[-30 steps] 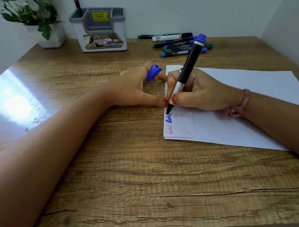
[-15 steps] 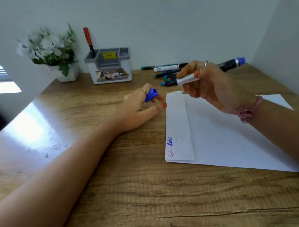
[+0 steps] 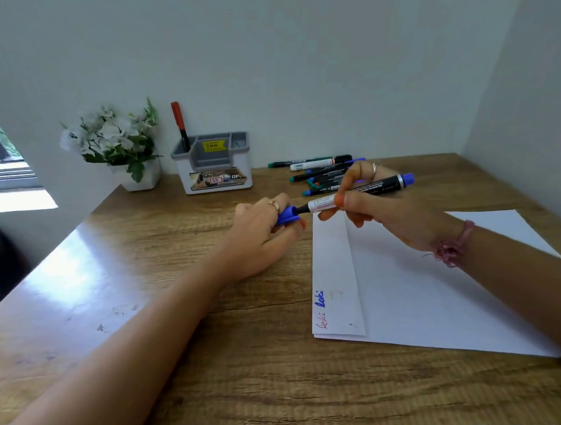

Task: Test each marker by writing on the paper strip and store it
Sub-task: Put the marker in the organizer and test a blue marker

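My right hand (image 3: 382,214) grips a black-and-white blue marker (image 3: 368,189), held level above the desk with its tip pointing left. That tip sits at the mouth of the blue cap (image 3: 287,216), which my left hand (image 3: 261,235) pinches between its fingers. Under both hands lies the folded white paper strip (image 3: 334,258) on a larger white sheet (image 3: 437,302); small red and blue scribbles mark the strip's near end. A grey-and-white pen holder (image 3: 216,170) at the back holds one red marker (image 3: 179,125).
Several loose markers (image 3: 319,172) lie in a heap at the back of the wooden desk (image 3: 180,313), behind my right hand. A white pot of flowers (image 3: 115,145) stands left of the holder. Walls close in the back and right.
My right hand lifted the marker off the strip, turned it level and brought its tip to the cap in my left hand. The camera view tilted up.
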Motion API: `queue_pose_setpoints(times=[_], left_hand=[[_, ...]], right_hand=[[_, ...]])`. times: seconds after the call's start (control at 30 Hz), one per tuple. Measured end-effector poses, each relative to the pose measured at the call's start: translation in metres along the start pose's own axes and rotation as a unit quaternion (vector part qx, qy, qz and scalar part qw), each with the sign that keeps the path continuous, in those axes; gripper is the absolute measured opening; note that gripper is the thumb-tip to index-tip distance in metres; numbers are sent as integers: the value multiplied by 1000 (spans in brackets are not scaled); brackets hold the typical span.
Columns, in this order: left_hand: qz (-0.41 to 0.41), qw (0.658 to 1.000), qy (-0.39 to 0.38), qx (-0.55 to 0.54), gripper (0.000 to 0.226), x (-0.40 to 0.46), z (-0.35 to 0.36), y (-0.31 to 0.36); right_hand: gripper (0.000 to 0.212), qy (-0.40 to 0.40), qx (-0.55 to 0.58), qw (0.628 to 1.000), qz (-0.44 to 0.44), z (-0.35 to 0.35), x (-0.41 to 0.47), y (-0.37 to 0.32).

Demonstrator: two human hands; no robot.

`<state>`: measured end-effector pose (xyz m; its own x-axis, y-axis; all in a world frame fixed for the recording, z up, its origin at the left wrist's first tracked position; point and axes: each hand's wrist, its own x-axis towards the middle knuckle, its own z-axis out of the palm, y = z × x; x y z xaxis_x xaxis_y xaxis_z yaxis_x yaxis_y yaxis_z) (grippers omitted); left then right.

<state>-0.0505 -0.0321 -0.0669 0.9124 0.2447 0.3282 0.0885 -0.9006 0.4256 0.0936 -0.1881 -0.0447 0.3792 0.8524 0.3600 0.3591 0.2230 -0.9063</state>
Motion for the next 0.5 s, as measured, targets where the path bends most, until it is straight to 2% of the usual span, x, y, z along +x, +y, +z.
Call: queue_pose_setpoints(times=[0.1, 0.2, 0.33, 0.5], left_hand=[[-5, 999, -8, -49, 23, 0, -1, -5], [-13, 996, -11, -85, 16, -1, -3, -8], [-21, 992, -12, -121, 22, -4, -7, 0], [-53, 969, -7, -243, 8, -2, -9, 3]], right_hand=[[8, 26, -7, 999, -30, -3, 0, 0], [17, 36, -14, 998, -45, -6, -1, -2], [25, 5, -1, 999, -42, -9, -3, 0], [26, -15, -20, 999, -25, -14, -3, 2]])
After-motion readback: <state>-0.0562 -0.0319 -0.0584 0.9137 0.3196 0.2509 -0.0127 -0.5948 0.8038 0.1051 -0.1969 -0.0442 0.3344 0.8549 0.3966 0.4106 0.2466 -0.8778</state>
